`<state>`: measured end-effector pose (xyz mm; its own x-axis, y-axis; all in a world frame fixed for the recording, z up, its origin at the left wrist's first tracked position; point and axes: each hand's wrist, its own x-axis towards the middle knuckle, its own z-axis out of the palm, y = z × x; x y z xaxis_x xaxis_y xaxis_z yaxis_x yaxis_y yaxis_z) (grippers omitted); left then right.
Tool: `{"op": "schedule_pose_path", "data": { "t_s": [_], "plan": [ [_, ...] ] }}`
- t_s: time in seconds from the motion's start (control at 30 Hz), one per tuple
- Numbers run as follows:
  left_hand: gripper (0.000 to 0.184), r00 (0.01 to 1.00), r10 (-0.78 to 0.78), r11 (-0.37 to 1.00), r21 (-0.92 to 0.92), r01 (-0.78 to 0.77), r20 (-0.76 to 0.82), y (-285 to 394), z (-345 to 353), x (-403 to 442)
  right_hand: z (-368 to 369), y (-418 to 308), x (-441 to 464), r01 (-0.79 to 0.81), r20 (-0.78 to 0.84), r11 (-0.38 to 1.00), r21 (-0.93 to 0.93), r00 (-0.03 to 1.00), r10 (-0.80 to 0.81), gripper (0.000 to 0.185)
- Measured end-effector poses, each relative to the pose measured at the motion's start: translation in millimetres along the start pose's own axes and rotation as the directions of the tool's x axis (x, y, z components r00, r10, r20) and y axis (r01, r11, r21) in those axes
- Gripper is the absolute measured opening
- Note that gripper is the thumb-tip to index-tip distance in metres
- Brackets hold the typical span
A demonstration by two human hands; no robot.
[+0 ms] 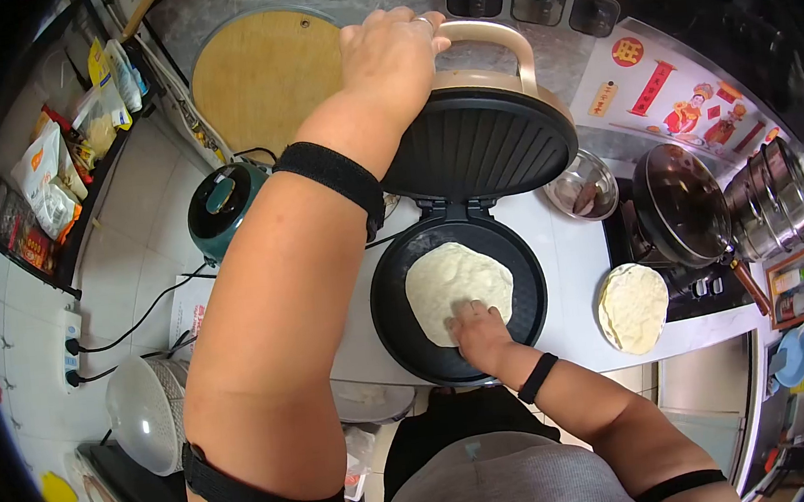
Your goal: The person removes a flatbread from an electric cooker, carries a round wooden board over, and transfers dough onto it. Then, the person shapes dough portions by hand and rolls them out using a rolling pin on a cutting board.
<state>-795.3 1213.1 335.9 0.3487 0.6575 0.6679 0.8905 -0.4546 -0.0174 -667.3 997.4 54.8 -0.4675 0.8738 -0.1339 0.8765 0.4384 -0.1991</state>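
Dough (457, 280) in griddle (529, 288), lid (488, 138) raised, flatbreads (635, 309), bowl (565, 197), pan (685, 202) alongside

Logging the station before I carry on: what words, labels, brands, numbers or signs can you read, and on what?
"旺": red disc on the wall poster.
Poster's red scroll and orange strip: characters too small to read surely.
Shelf packets: print too small and blurred.
No brand readable on the griddle.
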Motion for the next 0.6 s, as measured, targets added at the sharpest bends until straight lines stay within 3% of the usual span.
{"op": "schedule_pose_path", "data": {
  "t_s": [0.17, 0.23, 0.3, 0.4, 0.5, 0.57, 0.6],
  "plan": [
    [0.031, 0.999, 0.044, 0.999, 0.012, -0.044, -0.015, 0, -5, -6, -26, 6, -24, -0.039, -0.079, 0.993, 0.116, 0.996, 0.048, 0.026],
    [0.031, 0.996, 0.085, 0.996, -0.018, -0.085, -0.011, -1, -13, -14, -40, 19, -49, 0.063, -0.478, 0.964, 0.259, 0.876, 0.071, 0.018],
    [0.031, 0.991, 0.137, 0.989, -0.056, -0.137, -0.009, 0, -23, -28, -56, 29, -84, 0.021, -0.548, 0.927, 0.373, 0.812, 0.202, 0.008],
    [0.027, 0.967, 0.246, 0.952, -0.174, -0.253, -0.062, 5, -43, -61, -42, 51, -163, -0.251, -0.454, 0.901, 0.354, 0.796, 0.400, 0.004],
    [0.026, 0.943, 0.328, 0.905, -0.270, -0.329, -0.049, 18, -66, -108, -13, 49, -237, -0.502, -0.256, 0.765, 0.403, 0.740, 0.621, 0.011],
    [0.031, 0.899, 0.379, 0.904, -0.294, -0.310, 0.217, 25, -88, -139, 15, 37, -275, -0.598, -0.235, 0.695, 0.400, 0.666, 0.708, 0.016],
    [0.033, 0.894, 0.411, 0.875, -0.352, -0.332, 0.179, 28, -90, -159, 26, 31, -292, -0.678, -0.139, 0.632, 0.376, 0.633, 0.762, 0.018]
  ]
}}
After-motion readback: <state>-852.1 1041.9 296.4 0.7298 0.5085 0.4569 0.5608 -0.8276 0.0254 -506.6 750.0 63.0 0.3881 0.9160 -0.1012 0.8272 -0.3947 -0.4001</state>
